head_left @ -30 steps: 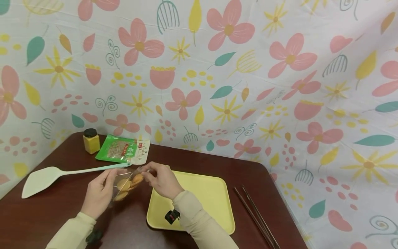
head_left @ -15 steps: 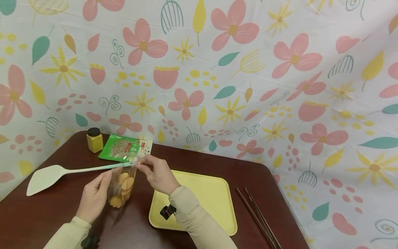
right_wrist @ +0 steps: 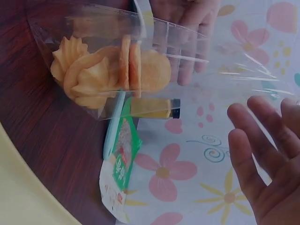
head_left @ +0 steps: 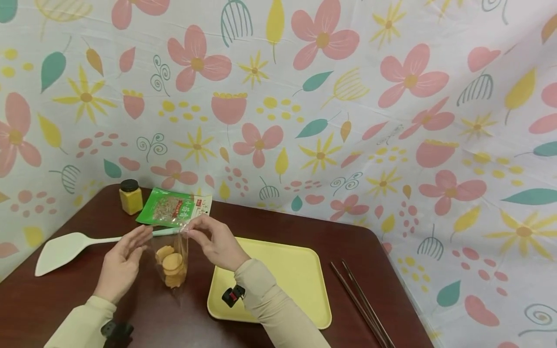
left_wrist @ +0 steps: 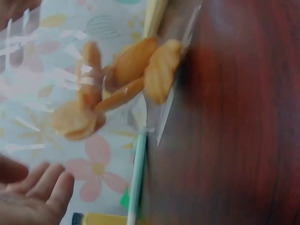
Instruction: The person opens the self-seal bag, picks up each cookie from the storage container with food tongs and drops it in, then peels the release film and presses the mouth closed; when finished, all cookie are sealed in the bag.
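Note:
A clear plastic bag of golden cookies (head_left: 172,263) hangs upright over the table, its top pinched by the thumb and index finger of my right hand (head_left: 219,243). Piped ridges show on the cookies (right_wrist: 96,77) in the right wrist view. My left hand (head_left: 121,267) is beside the bag on its left, with relaxed, fairly straight fingers and nothing gripped. In the left wrist view a gap shows between the left fingers (left_wrist: 47,190) and the cookies (left_wrist: 117,84). Whether the left hand touches the bag's loose film, I cannot tell.
A yellow tray (head_left: 291,280) lies right of the bag, partly under my right forearm. Metal tongs or chopsticks (head_left: 361,304) lie beyond it. A pale green spatula (head_left: 65,251), a yellow jar with black lid (head_left: 131,197) and a green seasoning packet (head_left: 171,207) lie at the left and back.
My left hand has released the bag and moved left, its fingers loosening. The bag has swung from tilted to upright below my right hand, which keeps its pinch and has shifted slightly left.

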Tool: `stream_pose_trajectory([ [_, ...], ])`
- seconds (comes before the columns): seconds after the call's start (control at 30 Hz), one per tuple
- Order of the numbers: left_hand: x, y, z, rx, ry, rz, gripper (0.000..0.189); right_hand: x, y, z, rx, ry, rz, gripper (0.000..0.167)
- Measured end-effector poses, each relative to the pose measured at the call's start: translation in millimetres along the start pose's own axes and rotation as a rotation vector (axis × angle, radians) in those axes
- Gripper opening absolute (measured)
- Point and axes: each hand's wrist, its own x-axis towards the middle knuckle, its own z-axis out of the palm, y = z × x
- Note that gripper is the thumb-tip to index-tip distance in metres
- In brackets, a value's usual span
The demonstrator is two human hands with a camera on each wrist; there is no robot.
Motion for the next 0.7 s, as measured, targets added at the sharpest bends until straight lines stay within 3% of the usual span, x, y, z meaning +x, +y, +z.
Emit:
stream_pose_trajectory([
  [0.17, 3.2, -5.9, -1.5, -0.035, -0.094, -0.036, 0.054, -1.5, 4, -1, 0.071, -0.016, 0.015, 0.010],
  [0.4, 4.3, -5.3, -0.5, 0.007, -0.122, -0.048, 0.046, -4.8, -20, -11, 0.106, -0.034, 0.009, 0.012],
  [0.6, 2.1, 0.6, 0.3, -0.109, -0.169, 0.023, 0.036, -1.2, 3, -7, 0.096, -0.028, 0.034, 0.009],
  [0.7, 1.5, 3.0, 2.1, -0.080, -0.159, 0.013, 0.031, -1.6, 7, -8, 0.084, -0.037, 0.054, 0.009],
])
